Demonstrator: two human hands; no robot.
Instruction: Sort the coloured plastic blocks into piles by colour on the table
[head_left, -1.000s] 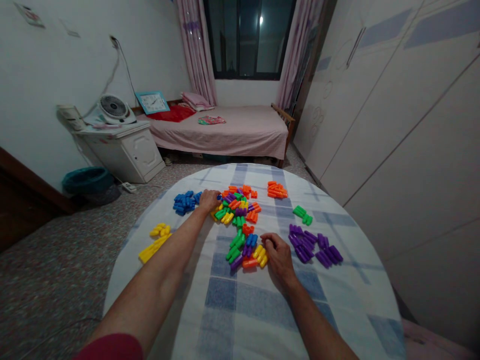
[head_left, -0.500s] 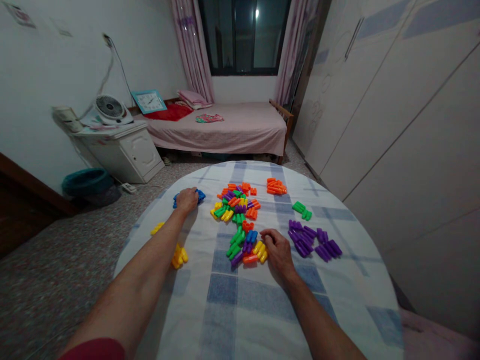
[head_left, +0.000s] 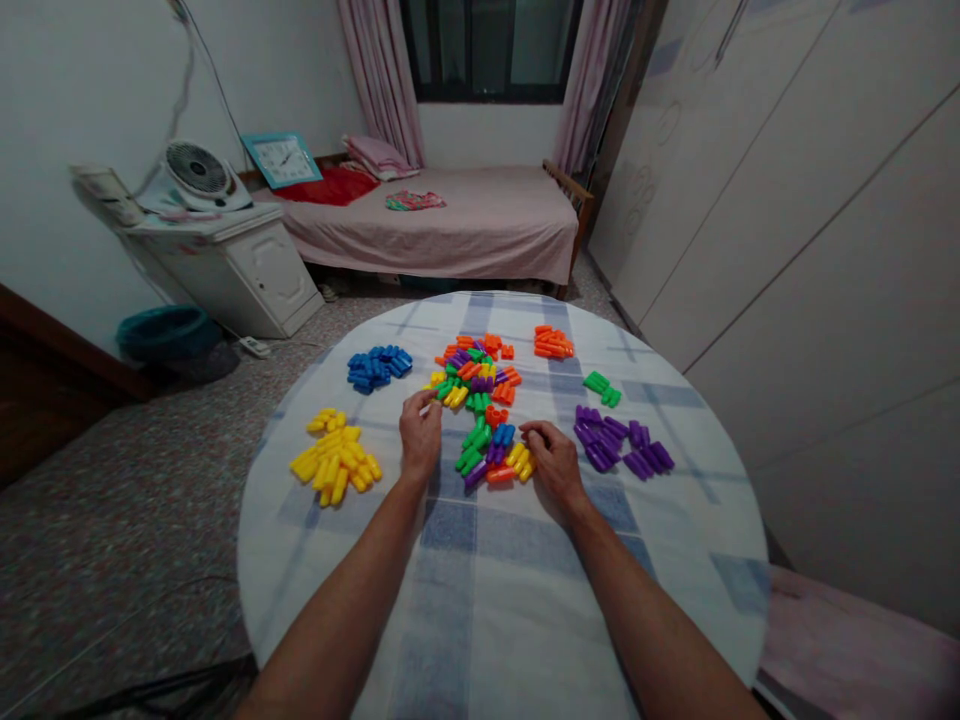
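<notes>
My left hand (head_left: 421, 435) is at the left edge of a mixed heap of coloured plastic building pieces (head_left: 480, 384). Its fingers are pinched together by the yellow and green ones, and whatever lies between them is too small to make out. On the table my right hand (head_left: 552, 460) rests with loosely bent fingers, thumb and forefinger a little apart, nothing seen in them. Just left of its fingertips are yellow pieces (head_left: 520, 461), among green pieces (head_left: 472, 448), blue pieces (head_left: 501, 440) and an orange piece (head_left: 501, 475).
Sorted by colour around the heap are a blue pile (head_left: 378, 368), a yellow pile (head_left: 335, 461), an orange pile (head_left: 553, 342), green pieces (head_left: 602, 388) and purple pieces (head_left: 600, 438). The round table wears a checked cloth (head_left: 525, 600). Beyond stands a bed (head_left: 480, 220).
My left hand has moved from the blue pile rightward to the mixed heap, uncovering the blue and yellow piles. My right hand stays beside the yellow pieces. The view has tilted down.
</notes>
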